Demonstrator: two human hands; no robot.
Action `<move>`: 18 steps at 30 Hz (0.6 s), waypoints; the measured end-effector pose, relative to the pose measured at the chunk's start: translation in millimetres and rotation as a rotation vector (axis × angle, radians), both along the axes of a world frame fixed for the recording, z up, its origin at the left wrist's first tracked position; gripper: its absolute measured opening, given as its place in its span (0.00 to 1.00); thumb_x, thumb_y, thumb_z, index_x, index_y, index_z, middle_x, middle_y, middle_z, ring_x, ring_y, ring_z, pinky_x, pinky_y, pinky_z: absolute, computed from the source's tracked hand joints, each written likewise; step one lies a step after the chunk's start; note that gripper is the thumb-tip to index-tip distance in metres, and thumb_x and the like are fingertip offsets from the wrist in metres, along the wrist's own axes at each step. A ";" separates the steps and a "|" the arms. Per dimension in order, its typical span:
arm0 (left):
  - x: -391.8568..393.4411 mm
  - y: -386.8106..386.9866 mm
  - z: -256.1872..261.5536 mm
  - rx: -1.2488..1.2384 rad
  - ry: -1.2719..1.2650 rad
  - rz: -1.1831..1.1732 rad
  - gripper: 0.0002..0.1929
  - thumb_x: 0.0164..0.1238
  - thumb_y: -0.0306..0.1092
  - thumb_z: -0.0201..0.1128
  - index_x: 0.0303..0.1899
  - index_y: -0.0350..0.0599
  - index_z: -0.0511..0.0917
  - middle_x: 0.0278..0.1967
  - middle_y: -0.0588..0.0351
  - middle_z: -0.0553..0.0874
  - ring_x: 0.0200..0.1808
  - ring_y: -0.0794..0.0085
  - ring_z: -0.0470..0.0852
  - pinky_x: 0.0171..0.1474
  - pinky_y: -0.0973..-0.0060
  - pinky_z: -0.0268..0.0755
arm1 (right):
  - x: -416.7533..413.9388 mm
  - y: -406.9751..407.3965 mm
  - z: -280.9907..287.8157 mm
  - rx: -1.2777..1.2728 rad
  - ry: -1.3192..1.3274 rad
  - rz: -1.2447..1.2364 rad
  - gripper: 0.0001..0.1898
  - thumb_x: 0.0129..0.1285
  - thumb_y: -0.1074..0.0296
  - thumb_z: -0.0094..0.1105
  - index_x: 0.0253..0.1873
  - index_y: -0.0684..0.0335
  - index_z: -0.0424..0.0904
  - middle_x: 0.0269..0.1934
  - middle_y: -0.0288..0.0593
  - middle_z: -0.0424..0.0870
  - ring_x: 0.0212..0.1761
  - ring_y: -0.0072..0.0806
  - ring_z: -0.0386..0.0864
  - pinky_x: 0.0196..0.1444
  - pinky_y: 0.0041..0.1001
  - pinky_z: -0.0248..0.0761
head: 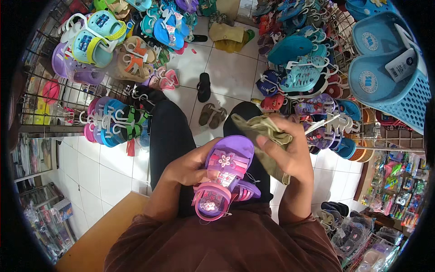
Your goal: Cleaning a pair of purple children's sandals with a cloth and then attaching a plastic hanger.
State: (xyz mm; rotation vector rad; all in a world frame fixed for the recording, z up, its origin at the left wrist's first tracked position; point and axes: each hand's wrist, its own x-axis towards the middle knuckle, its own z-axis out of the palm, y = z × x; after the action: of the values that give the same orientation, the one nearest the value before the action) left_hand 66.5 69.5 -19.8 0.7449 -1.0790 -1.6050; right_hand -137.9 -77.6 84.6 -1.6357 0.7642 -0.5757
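Over my lap, my left hand [193, 170] grips a purple and pink child's sandal [228, 163] with a flower ornament on its strap. A second sandal of like colours [247, 191] hangs against it on the right, partly hidden behind the first. Thin clear ties dangle from the pair. To the right of the sandals, my right hand [283, 148] holds a crumpled olive-green cloth [268, 132] between thumb and fingers. The cloth's loose end droops beside the purple sole; I cannot tell whether it touches.
Wire racks of hanging footwear stand on both sides, with pale blue clogs [98, 39] at left and large blue clogs [377, 68] at right. Worn brown sandals [212, 115] and a black flip-flop [204, 87] lie on the tiled floor [231, 68]. A wooden surface [105, 227] is at lower left.
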 end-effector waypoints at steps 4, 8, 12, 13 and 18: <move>-3.0 -5.1 6.3 -0.065 -0.027 0.013 0.42 0.71 0.40 0.69 0.77 0.32 0.54 0.68 0.46 0.74 0.69 0.67 0.73 0.72 0.65 0.64 | 5.7 -2.6 -5.8 0.062 -0.003 0.171 0.15 0.58 0.71 0.80 0.47 0.70 0.86 0.40 0.39 0.88 0.41 0.19 0.82 0.45 0.22 0.74; -0.1 0.1 3.7 -0.058 0.004 -0.022 0.42 0.70 0.38 0.68 0.77 0.32 0.53 0.69 0.46 0.73 0.70 0.66 0.72 0.73 0.65 0.63 | 7.7 -6.3 -13.9 -0.053 0.021 0.212 0.14 0.58 0.71 0.80 0.45 0.71 0.87 0.40 0.44 0.89 0.40 0.23 0.84 0.45 0.24 0.76; 2.8 -0.4 -3.5 -0.081 -0.023 -0.026 0.41 0.72 0.36 0.67 0.77 0.31 0.53 0.68 0.46 0.74 0.70 0.67 0.73 0.72 0.65 0.65 | 1.9 -7.2 -20.3 -0.008 0.065 0.015 0.10 0.64 0.67 0.76 0.41 0.68 0.88 0.34 0.37 0.88 0.35 0.18 0.82 0.38 0.22 0.74; 3.5 -0.5 -4.2 -0.062 -0.011 -0.045 0.40 0.72 0.35 0.66 0.77 0.31 0.53 0.68 0.46 0.75 0.69 0.67 0.73 0.71 0.66 0.65 | -2.3 -11.6 -19.4 0.089 0.111 -0.114 0.09 0.66 0.66 0.74 0.41 0.67 0.88 0.34 0.35 0.88 0.35 0.17 0.81 0.37 0.22 0.74; 2.6 5.0 -8.5 0.019 0.193 -0.014 0.43 0.72 0.38 0.69 0.78 0.33 0.53 0.69 0.48 0.74 0.69 0.68 0.74 0.72 0.66 0.65 | -16.5 -13.1 -7.4 -0.059 0.028 -0.353 0.10 0.68 0.64 0.73 0.44 0.65 0.89 0.34 0.30 0.87 0.35 0.14 0.78 0.42 0.19 0.72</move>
State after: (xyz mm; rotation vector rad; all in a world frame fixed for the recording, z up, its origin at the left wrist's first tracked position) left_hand 69.0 74.5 -28.3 0.5827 -0.9326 -1.6634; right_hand -154.4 -90.7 77.2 -1.5748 1.0761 -0.8324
